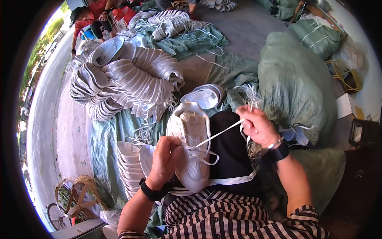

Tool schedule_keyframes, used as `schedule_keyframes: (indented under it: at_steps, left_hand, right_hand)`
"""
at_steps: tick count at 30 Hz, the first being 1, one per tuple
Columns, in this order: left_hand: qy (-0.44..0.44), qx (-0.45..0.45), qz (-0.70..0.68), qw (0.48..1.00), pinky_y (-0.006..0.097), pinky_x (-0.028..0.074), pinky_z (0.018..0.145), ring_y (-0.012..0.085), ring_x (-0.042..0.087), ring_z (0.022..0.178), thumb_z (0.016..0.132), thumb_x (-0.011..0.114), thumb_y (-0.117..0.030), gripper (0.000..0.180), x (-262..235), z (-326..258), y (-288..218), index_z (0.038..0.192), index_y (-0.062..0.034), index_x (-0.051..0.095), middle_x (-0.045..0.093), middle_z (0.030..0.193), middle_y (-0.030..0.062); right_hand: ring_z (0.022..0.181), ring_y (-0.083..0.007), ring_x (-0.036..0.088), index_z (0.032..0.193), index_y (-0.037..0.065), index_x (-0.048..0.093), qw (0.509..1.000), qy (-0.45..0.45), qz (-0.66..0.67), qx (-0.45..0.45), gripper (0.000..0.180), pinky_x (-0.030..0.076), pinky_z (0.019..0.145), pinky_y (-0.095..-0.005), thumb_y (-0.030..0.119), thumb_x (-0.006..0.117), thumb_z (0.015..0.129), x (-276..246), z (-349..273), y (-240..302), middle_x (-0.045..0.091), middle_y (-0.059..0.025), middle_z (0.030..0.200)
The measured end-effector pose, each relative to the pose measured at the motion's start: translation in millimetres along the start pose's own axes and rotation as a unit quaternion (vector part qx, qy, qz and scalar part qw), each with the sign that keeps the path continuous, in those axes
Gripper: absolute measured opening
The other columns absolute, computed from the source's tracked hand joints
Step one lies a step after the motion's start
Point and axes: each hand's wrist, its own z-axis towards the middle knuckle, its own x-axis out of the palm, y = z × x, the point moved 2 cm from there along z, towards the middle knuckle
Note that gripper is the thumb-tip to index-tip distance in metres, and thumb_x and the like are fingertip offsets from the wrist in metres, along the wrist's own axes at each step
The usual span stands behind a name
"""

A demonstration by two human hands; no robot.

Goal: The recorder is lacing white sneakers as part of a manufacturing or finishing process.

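A white sneaker [193, 169] with mesh panels rests on my lap, its toe toward me. My right hand [258, 125], raised to the right of the sneaker, pinches a white shoelace [225, 130] that runs taut down to the eyelets. At the sneaker's left side, my left hand [163, 157] is closed, its fingertips meeting the lace where it leaves the shoe. A loose loop of lace hangs over the sneaker's right edge. Just beyond its heel lies another white shoe [203, 95].
Large heaps of white shoe uppers [131, 79] lie ahead and left on green sheeting. A stack of uppers [129, 167] stands by my left arm. At right is a bulky green sack [294, 83]. Loose laces [248, 95] hang near it. Another person [93, 18] bends over at far left.
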Motion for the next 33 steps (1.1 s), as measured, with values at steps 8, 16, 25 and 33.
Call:
schedule_keyframes:
  at_steps: [8, 16, 25, 33]
  left_hand:
    - [-0.033, -0.033, 0.1, 0.994, 0.028, 0.043, 0.059, 0.017, 0.05, 0.065, 0.077, 0.068, -0.005, 0.018, -9.0, -14.1, -6.1, 0.086, -0.0007, 0.053, 0.048, 0.08, 0.008]
    - [-0.042, -0.029, 0.015, 0.999, 0.025, 0.041, 0.054, 0.0116, 0.047, 0.059, 0.085, 0.062, -0.007, 0.012, -7.6, -12.0, -12.7, 0.084, -0.0018, 0.05, 0.05, 0.073, 0.0058]
    - [0.027, -0.235, -0.411, 0.88, 0.019, 0.028, 0.048, 0.0019, 0.033, 0.052, 0.093, 0.055, -0.016, 0.009, -13.9, 17.2, -13.0, 0.098, -0.0093, 0.052, 0.041, 0.064, -0.0078]
    - [0.02, -0.266, -0.451, 0.852, 0.019, 0.03, 0.049, 0.0019, 0.032, 0.052, 0.093, 0.053, -0.017, 0.011, -13.7, 21.7, -2.2, 0.101, -0.0099, 0.053, 0.04, 0.066, -0.0085]
  right_hand:
    - [0.054, -0.0103, 0.059, 0.1, -0.003, 0.061, 0.891, -0.034, -0.403, -0.207, 0.021, 0.046, 0.052, -0.0208, 0.014, 0.049, 0.095, 45.5, -46.1, 0.4, 0.065, -0.0088, 0.088]
    - [0.076, -0.0344, 0.062, 0.097, -0.002, 0.059, 0.793, 0.139, -0.555, -0.209, 0.018, 0.05, 0.066, -0.0382, 0.012, 0.059, 0.086, 67.8, -53.6, -63.7, 0.062, -0.0179, 0.087]
    - [0.068, -0.03, 0.064, 0.08, 0.007, 0.068, 0.776, 0.152, -0.592, -0.152, 0.018, 0.049, 0.063, -0.0393, 0.024, 0.064, 0.079, 85.2, -28.6, -46.4, 0.064, -0.0125, 0.071]
    - [0.066, -0.032, 0.063, 0.082, 0.01, 0.067, 0.766, 0.14, -0.584, -0.228, 0.012, 0.049, 0.058, -0.0378, 0.021, 0.062, 0.082, 86.5, -19.8, -48.6, 0.064, -0.0133, 0.071]
